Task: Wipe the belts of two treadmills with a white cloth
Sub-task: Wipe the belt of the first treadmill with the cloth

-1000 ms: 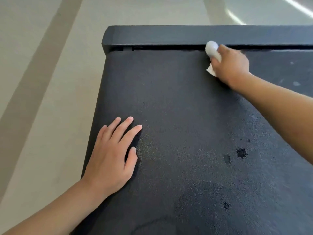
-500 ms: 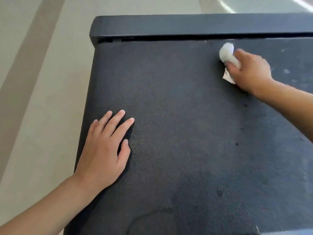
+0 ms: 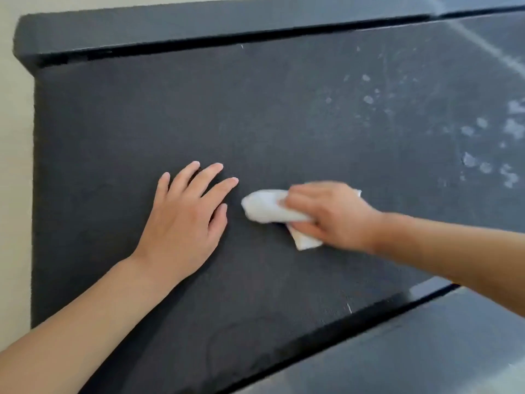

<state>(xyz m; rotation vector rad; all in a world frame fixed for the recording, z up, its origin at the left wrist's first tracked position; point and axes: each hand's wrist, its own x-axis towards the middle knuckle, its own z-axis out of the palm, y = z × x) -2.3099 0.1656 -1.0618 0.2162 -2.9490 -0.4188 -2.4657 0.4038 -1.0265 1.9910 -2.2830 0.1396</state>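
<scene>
We're mid-wipe on one treadmill belt [image 3: 284,123], w/ the white cloth [image 3: 267,207] bunched up and pressed on the belt near its middle. Our right hand [image 3: 326,214] grips it, fingers curled over the top and thumb tucked under, a corner of cloth poking out below the palm. Our left hand [image 3: 184,214] lies flat on the belt just beside the cloth, fingers straight and a bit spread, holding nothing; looks like it's bracing us.

Progress, as we judge it: the left and centre part of the belt reads even and dark, so prob. done or nearly. The right part has pale smudges [image 3: 483,146] and a light streak, well apart from the cloth, so that stretch is left. No second belt clearly in view, so we guess treadmill no. 2 isn't started, but can't tell.

Surface: matte black, fine-textured belt. A black end cover [image 3: 199,27] runs along the far edge, and a dark side rail [image 3: 426,345] sits at lower right. Pale floor [image 3: 14,166] shows on the left.
</scene>
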